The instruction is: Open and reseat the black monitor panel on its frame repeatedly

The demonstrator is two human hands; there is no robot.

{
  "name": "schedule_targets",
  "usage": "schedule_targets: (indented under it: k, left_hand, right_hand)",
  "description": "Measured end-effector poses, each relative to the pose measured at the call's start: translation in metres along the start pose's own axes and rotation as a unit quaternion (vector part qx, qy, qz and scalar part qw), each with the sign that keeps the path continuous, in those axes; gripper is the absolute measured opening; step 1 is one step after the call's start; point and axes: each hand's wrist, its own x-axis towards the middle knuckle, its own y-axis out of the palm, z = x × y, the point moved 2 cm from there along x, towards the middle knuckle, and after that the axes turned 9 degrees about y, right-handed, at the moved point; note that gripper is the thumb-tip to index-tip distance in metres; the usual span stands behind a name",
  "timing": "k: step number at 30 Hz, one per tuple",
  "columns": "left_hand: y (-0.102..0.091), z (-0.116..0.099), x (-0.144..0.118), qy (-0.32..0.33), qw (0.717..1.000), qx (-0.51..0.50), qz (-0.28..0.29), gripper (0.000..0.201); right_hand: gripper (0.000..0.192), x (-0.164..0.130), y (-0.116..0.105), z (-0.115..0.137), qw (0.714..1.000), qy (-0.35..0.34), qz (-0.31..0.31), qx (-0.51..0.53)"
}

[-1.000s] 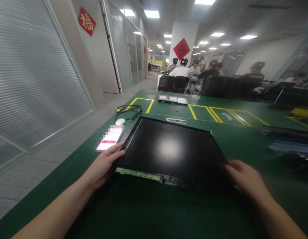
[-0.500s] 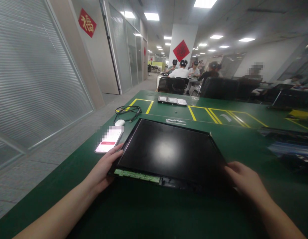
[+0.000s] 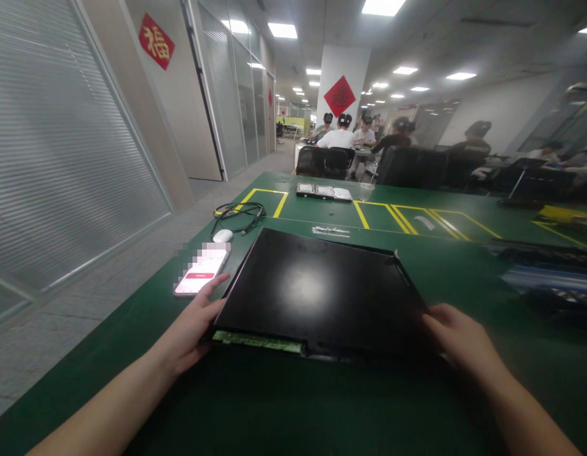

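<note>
A black flat display panel (image 3: 316,291) lies on the green table (image 3: 274,405), its near edge lifted a little, with a green circuit strip (image 3: 258,341) along that edge. My left hand (image 3: 191,329) grips the panel's near left corner. My right hand (image 3: 457,345) grips its near right corner. A lit phone (image 3: 201,271) lies on the table just left of the panel, beyond my left hand.
A white mouse (image 3: 222,235) and a coiled black cable (image 3: 239,212) lie past the phone. Three small flat devices (image 3: 324,190) sit in a row at the far edge by yellow floor-tape boxes. Dark equipment (image 3: 544,272) lies at right. Several people sit at a table behind.
The panel's near edge has risen slightly in both hands and the view has shifted a little to the right; my hands keep their grip on the corners.
</note>
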Motion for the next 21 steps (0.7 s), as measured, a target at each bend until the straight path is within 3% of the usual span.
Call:
schedule_targets:
  k: [6, 14, 21]
  left_hand:
    - [-0.002, -0.005, 0.000, -0.025, 0.999, 0.034, 0.021, 0.033]
    - [-0.010, -0.007, 0.005, -0.002, 0.998, 0.065, 0.023, 0.017]
    - [-0.011, -0.008, 0.004, 0.053, 0.983, 0.171, 0.047, 0.029]
  right_hand:
    - [0.030, -0.001, 0.000, 0.000, 1.000, -0.011, -0.008, -0.003]
    - [0.028, -0.002, 0.000, 0.002, 0.999, -0.026, -0.014, -0.024]
    - [0.027, -0.004, 0.000, 0.005, 0.999, -0.029, -0.005, -0.036]
